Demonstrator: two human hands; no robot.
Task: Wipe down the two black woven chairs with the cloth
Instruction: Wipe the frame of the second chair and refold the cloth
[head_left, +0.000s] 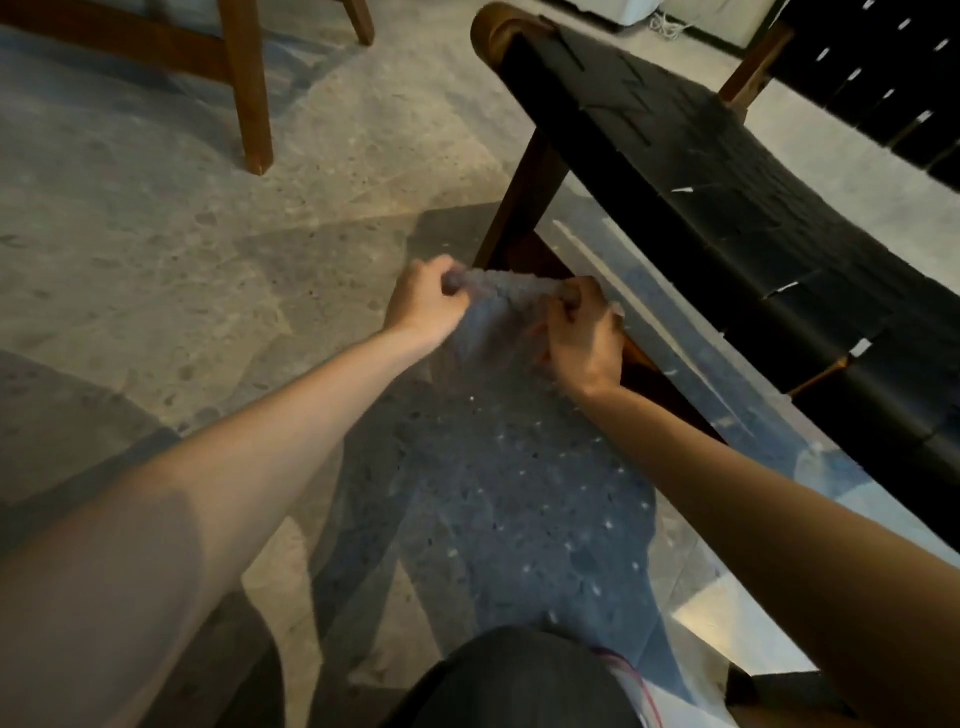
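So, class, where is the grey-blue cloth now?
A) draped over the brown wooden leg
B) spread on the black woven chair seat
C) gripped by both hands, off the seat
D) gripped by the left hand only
C: the left hand and right hand each grip the top edge of the grey-blue cloth, clear of the black woven chair seat.

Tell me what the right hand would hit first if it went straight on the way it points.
Probably the wooden leg of the black woven chair, just beyond the cloth the right hand grips. Depth is unclear, so it may pass in front.
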